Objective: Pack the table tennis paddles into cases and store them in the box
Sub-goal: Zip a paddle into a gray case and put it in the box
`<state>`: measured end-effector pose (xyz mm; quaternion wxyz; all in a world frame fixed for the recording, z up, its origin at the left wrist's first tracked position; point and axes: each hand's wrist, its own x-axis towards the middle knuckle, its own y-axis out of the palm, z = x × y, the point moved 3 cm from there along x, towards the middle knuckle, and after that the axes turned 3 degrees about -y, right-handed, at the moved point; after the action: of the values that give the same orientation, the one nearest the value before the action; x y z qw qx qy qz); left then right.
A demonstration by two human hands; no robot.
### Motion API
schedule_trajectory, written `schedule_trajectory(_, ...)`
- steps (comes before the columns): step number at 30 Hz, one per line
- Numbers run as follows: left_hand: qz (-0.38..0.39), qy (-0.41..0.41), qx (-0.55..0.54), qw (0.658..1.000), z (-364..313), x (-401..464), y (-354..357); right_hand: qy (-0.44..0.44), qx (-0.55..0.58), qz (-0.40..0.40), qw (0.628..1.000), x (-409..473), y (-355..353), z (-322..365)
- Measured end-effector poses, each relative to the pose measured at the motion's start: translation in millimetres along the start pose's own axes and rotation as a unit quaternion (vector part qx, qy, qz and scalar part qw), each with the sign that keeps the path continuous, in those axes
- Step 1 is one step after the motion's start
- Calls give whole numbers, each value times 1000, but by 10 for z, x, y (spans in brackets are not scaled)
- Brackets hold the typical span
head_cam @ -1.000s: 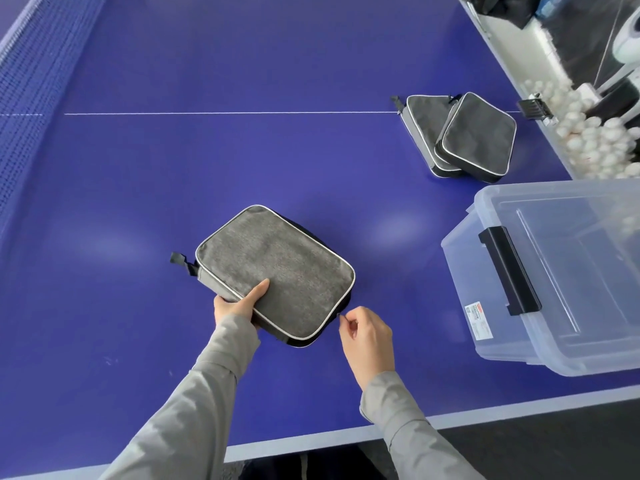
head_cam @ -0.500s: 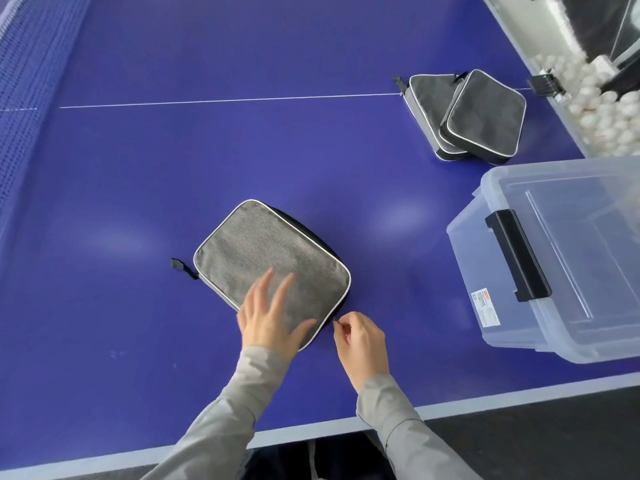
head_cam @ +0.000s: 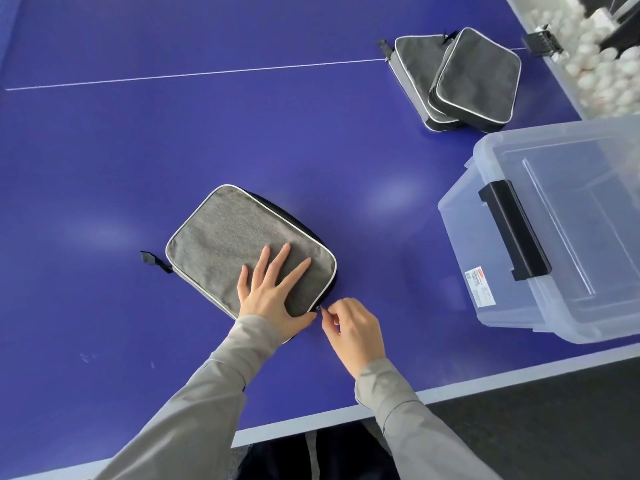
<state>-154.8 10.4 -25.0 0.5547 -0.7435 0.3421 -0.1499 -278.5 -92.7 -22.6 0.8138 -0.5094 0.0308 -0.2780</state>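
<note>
grey fabric case [head_cam: 225,233] with white piping, flat under left hand [head_cam: 273,292]

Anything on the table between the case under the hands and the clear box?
No. In the head view, only bare blue table lies between the grey case and the clear box.

Both arms wear long light-grey sleeves: left sleeve [head_cam: 194,403], right sleeve [head_cam: 415,420], cuffs ending at the wrists. Left hand [head_cam: 273,299] and right hand [head_cam: 353,330] are bare. Dark garment [head_cam: 311,455] at bottom centre.
</note>
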Motion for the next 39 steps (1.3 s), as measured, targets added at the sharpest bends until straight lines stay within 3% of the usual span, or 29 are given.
schedule_trajectory(3, -5, -1, -10, 1000, 13, -6, -8, -16, -20, -19, 999, 20, 20, -23)
schedule_trajectory(12, 13, 1, -27, 1000, 29, -29, -18, 72, 36, -42, 996, 374, -3, -363)
schedule_trajectory(18, 25, 1, -27, 999, 27, -29, -40, 20, 65, 36, 997, 757, 41, -526)
schedule_trajectory(25, 20, 6, -29, 999, 29, -28, -34, 59, 188, 150, 969, 1295, 177, -520)
schedule_trajectory(33, 28, 42, -36, 998, 62, -16, -32, 56, 173, 227, 957, 1775, 398, -225)
schedule_trajectory(36, -64, -6, -171, 983, 99, -31, -189, 63, 161, 246, 954, 1824, 444, -181)
schedule_trajectory(39, -232, -208, -236, 921, 407, -121, -326, 65, 145, 242, 957, 1800, 436, -200)
